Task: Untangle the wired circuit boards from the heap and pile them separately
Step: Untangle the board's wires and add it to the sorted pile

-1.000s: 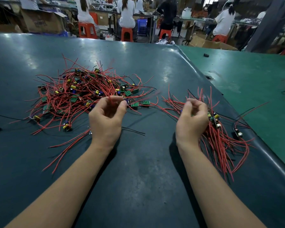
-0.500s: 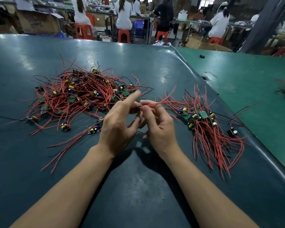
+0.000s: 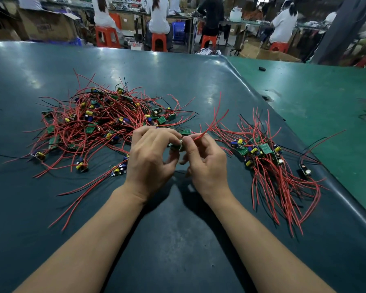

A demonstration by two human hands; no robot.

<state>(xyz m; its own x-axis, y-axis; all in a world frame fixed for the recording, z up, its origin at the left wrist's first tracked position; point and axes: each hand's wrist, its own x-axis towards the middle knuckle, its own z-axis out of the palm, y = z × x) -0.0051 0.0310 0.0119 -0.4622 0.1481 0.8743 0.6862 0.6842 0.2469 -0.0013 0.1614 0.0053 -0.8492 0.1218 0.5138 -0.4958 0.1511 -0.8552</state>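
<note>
While hands (image 3: 178, 153) work, tangled heap (image 3: 101, 121) sprawls beside sorted pile (image 3: 273, 163).

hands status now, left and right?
Left hand: closed, pinching a small circuit board.
Right hand: closed, pinching that board's red wires.

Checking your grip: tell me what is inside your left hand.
The left hand grips a small green circuit board, only its edge showing. The right hand pinches its red wires. Fingers cover the rest.
</note>
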